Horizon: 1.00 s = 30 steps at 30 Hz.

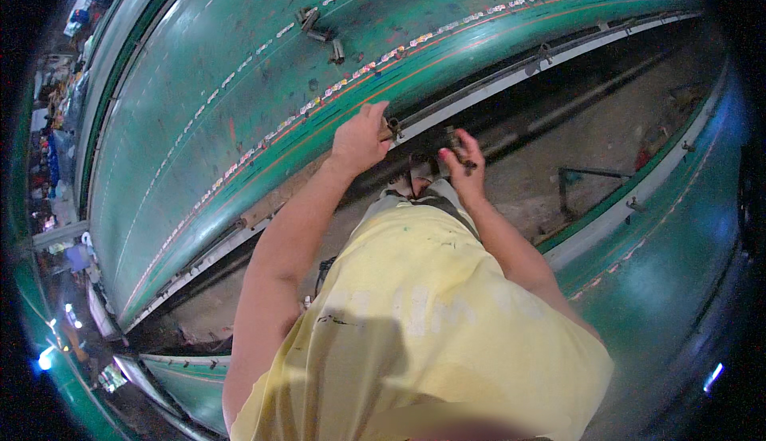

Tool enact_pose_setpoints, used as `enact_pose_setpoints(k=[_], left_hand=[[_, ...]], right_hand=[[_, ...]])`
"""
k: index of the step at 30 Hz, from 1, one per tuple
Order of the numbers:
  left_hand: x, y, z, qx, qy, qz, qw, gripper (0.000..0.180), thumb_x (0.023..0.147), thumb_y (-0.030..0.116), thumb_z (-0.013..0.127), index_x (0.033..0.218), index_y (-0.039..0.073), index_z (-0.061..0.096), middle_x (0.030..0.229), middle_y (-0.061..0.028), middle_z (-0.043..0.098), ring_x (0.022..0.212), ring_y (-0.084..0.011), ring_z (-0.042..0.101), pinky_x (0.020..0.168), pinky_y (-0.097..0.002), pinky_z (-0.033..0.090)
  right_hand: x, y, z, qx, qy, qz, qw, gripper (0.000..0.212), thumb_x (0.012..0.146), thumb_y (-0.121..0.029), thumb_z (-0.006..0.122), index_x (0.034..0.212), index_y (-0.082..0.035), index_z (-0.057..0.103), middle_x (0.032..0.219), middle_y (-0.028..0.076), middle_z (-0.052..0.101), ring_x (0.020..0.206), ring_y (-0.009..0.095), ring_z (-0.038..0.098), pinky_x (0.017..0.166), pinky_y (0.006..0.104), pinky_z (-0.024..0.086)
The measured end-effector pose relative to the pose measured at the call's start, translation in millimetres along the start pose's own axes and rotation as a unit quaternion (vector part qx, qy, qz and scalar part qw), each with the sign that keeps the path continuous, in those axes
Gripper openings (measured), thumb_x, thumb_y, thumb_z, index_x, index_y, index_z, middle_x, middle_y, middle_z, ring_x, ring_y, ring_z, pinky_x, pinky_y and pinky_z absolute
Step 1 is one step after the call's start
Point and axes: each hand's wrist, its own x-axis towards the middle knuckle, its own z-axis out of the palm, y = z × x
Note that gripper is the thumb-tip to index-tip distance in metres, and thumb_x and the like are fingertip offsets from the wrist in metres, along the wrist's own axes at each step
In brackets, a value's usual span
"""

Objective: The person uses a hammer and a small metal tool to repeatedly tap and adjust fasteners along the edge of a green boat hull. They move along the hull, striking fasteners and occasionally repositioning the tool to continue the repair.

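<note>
Midway through by the look of it: left hand (361,139) clamped on a small rusty metal fitting (390,128) right at the pale lower rail (511,74) of the big green panel (239,82), fitting poking out past the knuckles. Right hand (463,163) pinched shut on a small dark piece (456,144), held just beside, not yet brought to the rail. More brackets (319,33) already fixed higher up.
</note>
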Motion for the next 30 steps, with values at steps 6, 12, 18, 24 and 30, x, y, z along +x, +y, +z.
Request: enact_pose_setpoints(k=[6,12,18,24,30], left_hand=[[-35.8,-37.9,-8.8,0.027,-0.035,-0.053,0.998,0.053,0.081,0.039,0.09,0.12,0.009,0.069,0.109,-0.0208,0.077,0.104,-0.0434,0.075,0.087,-0.0535,0.061],[-40.0,-46.1,-7.1,-0.001,-0.019,-0.028,0.999,0.05,0.082,0.042,0.09,0.114,0.008,0.071,0.103,-0.0204,0.077,0.099,-0.0443,0.075,0.084,-0.0542,0.06],[-41.9,-48.8,-7.8,-0.011,-0.001,-0.011,1.0,0.051,0.083,0.044,0.09,0.11,0.006,0.071,0.102,-0.0214,0.077,0.097,-0.0446,0.075,0.084,-0.0542,0.06],[-42.3,-51.5,-4.8,-0.006,-0.018,-0.001,1.0,0.055,0.082,0.047,0.091,0.113,0.005,0.071,0.102,-0.0211,0.077,0.099,-0.044,0.075,0.085,-0.0542,0.061],[-43.1,-54.4,-9.0,0.013,0.001,0.019,1.0,0.056,0.082,0.047,0.091,0.115,0.005,0.074,0.109,-0.0189,0.075,0.104,-0.0408,0.074,0.088,-0.0519,0.062]], right_hand=[[35.5,-24.9,-37.3,-0.071,0.241,-0.15,0.956,0.029,0.106,-0.016,0.075,0.134,-0.008,0.068,0.122,0.005,0.071,0.097,0.014,0.064,0.088,0.031,0.056],[6.3,-39.1,53.7,-0.143,0.025,-0.166,0.975,0.008,0.108,-0.011,0.063,0.103,-0.005,0.066,0.1,0.004,0.067,0.097,0.018,0.063,0.089,0.0363,0.054],[-3.4,-55.5,71.7,-0.173,-0.076,-0.057,0.98,0.014,0.109,-0.014,0.066,0.101,-0.003,0.068,0.09,0.004,0.067,0.086,0.014,0.064,0.081,0.0319,0.053],[3.4,-70.5,62.7,-0.173,-0.247,-0.039,0.953,0.021,0.112,-0.016,0.061,0.099,-0.002,0.07,0.085,0.003,0.067,0.087,0.015,0.066,0.083,0.0306,0.054],[-14.6,-60.7,41.2,-0.118,-0.038,-0.014,0.992,0.025,0.113,-0.02,0.06,0.099,-0.005,0.072,0.085,0.001,0.067,0.071,0.008,0.057,0.063,0.0267,0.047]])
